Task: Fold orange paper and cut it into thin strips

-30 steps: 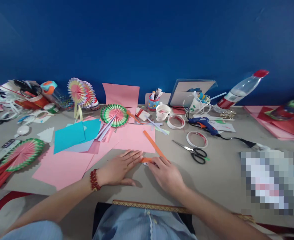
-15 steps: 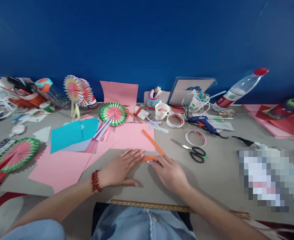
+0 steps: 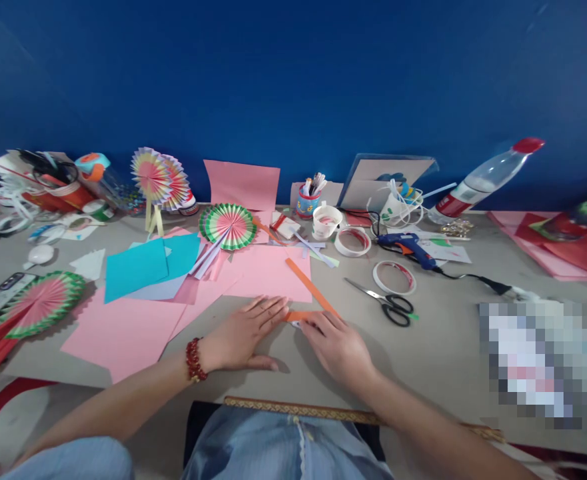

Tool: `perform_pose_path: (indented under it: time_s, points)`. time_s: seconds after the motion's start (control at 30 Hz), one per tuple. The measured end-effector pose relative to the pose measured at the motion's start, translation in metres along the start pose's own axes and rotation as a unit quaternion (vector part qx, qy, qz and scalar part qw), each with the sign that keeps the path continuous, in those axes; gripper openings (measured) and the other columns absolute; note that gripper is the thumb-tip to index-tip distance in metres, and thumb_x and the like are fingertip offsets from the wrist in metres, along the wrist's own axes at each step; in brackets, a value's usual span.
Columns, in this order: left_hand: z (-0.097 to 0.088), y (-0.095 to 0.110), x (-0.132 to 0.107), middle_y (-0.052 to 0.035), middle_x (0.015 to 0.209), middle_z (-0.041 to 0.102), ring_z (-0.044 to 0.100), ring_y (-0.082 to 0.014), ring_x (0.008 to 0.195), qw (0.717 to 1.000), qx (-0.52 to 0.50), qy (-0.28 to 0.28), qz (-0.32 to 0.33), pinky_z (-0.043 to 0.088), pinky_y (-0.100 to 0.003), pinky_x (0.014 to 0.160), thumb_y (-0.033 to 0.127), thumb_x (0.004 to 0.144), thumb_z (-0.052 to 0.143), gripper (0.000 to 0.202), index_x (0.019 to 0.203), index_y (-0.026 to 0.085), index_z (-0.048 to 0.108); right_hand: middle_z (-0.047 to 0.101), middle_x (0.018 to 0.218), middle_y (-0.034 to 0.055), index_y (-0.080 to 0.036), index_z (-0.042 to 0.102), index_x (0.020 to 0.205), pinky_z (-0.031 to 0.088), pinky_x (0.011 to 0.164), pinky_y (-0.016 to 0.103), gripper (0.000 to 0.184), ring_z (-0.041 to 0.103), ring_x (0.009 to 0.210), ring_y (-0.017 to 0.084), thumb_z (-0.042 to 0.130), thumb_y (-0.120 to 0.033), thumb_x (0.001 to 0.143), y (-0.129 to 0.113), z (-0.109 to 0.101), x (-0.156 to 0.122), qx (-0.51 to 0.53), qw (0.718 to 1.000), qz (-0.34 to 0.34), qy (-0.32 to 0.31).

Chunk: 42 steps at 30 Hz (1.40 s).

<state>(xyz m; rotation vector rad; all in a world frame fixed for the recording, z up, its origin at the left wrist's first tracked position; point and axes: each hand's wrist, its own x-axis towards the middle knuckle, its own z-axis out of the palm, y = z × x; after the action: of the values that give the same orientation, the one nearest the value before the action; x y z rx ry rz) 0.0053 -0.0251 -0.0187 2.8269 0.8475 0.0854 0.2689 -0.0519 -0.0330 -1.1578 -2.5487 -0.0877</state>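
My left hand (image 3: 243, 333) lies flat on the table, fingers stretched out and thumb apart. Its fingertips touch the left end of a short stretch of orange paper strip (image 3: 299, 316). My right hand (image 3: 340, 347) has its fingers bent and pressed together over the other end of that strip. A small white bit (image 3: 296, 325) peeks out by its fingertips; what it is, I cannot make out. A longer orange paper strip (image 3: 310, 287) slants away from the right hand's knuckles; whether both are one folded strip is hidden. Black-handled scissors (image 3: 393, 308) rest to the right.
Pink paper sheets (image 3: 128, 327) and blue sheets (image 3: 138, 268) spread to the left. A green-and-pink pleated paper fan (image 3: 230, 227) lies behind. Tape rolls (image 3: 394, 277), a blue glue gun (image 3: 413, 249), a paper cup (image 3: 326, 222) and a leaning bottle (image 3: 488, 177) stand right of centre.
The whole view has shifted a little, so things appear slightly farther right. Both hands stay nearly where they were on the orange strip.
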Motion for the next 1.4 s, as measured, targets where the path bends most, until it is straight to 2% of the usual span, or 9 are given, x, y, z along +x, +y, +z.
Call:
perform_pose_path:
  time_s: [0.23,0.4,0.57,0.77,0.83,0.93,1.13,1.3,1.4]
  points:
    - [0.001,-0.001,-0.001,-0.0156,0.167,0.014,0.013,-0.0292,0.155,1.0,0.001,-0.013,-0.003,0.008,-0.044,0.127,0.08,0.092,0.035,0.101,0.162,0.012,0.011,0.067,0.093,0.0051,-0.02,0.07,0.102,0.045,0.077,0.033,0.014,0.058,0.085,0.02,0.06,-0.013,0.095,-0.007,0.002,0.0,-0.008,1.0,0.013,-0.003]
    - [0.001,0.0,0.0,-0.0155,0.167,0.015,0.015,-0.0294,0.155,1.0,-0.008,-0.013,0.0,0.009,-0.045,0.127,0.08,0.093,0.035,0.1,0.162,0.013,0.008,0.068,0.094,0.0048,-0.018,0.069,0.107,0.045,0.075,0.033,0.016,0.057,0.084,0.02,0.062,-0.013,0.093,-0.011,0.002,0.002,-0.008,1.0,0.006,0.003]
    - [0.002,0.0,0.0,-0.0169,0.166,0.016,0.015,-0.03,0.155,1.0,-0.018,-0.012,-0.002,0.009,-0.046,0.126,0.079,0.093,0.037,0.102,0.162,0.012,0.006,0.068,0.098,0.006,-0.018,0.068,0.11,0.045,0.073,0.033,0.018,0.058,0.088,0.021,0.062,-0.015,0.094,-0.016,0.004,0.008,-0.01,1.0,0.008,-0.02]
    - [-0.011,-0.013,-0.006,-0.0144,0.167,0.013,0.014,-0.0282,0.155,0.998,-0.063,-0.003,0.007,0.017,-0.042,0.126,0.073,0.095,0.042,0.1,0.163,0.014,-0.001,0.069,0.098,0.0062,-0.019,0.068,0.108,0.044,0.073,0.032,0.014,0.059,0.089,0.021,0.062,-0.016,0.095,-0.018,0.005,0.01,-0.011,1.0,0.008,-0.021]
    - [-0.016,-0.021,-0.009,-0.013,0.167,0.014,0.016,-0.0282,0.155,0.999,-0.046,-0.007,0.006,0.012,-0.044,0.127,0.072,0.096,0.043,0.096,0.163,0.017,0.001,0.069,0.098,0.0061,-0.019,0.068,0.106,0.044,0.073,0.032,0.013,0.059,0.089,0.021,0.062,-0.015,0.095,-0.017,0.005,0.01,-0.014,1.0,0.006,-0.014]
    - [-0.016,-0.029,-0.013,-0.0117,0.167,0.017,0.017,-0.0275,0.155,0.998,-0.01,-0.026,0.05,0.004,-0.046,0.127,0.073,0.096,0.041,0.095,0.163,0.019,0.002,0.069,0.095,0.0052,-0.019,0.068,0.106,0.043,0.072,0.033,0.014,0.058,0.086,0.021,0.063,-0.015,0.094,-0.017,0.005,0.011,-0.019,1.0,0.008,-0.015]
    - [-0.004,-0.031,-0.016,-0.0142,0.166,0.019,0.017,-0.0273,0.155,0.997,0.027,-0.03,0.067,0.008,-0.045,0.127,0.073,0.095,0.042,0.097,0.163,0.015,0.004,0.068,0.095,0.005,-0.019,0.068,0.105,0.042,0.072,0.033,0.013,0.057,0.086,0.021,0.065,-0.015,0.092,-0.018,0.004,0.012,-0.021,0.999,0.01,-0.038]
    - [-0.006,-0.029,-0.015,-0.0132,0.167,0.015,0.014,-0.0268,0.155,0.996,0.033,-0.041,0.068,0.003,-0.044,0.127,0.075,0.095,0.038,0.098,0.163,0.014,0.002,0.067,0.095,0.0039,-0.02,0.069,0.105,0.042,0.071,0.034,0.013,0.056,0.084,0.02,0.063,-0.015,0.093,-0.018,0.005,0.008,-0.013,1.0,0.009,-0.027]
    - [-0.006,-0.03,-0.015,-0.0139,0.167,0.017,0.016,-0.0273,0.155,0.997,0.027,-0.035,0.068,0.006,-0.045,0.127,0.074,0.095,0.04,0.098,0.163,0.015,0.003,0.068,0.094,0.0044,-0.019,0.069,0.106,0.041,0.07,0.034,0.014,0.056,0.085,0.021,0.065,-0.016,0.093,-0.021,0.006,0.01,-0.018,1.0,0.005,-0.025]
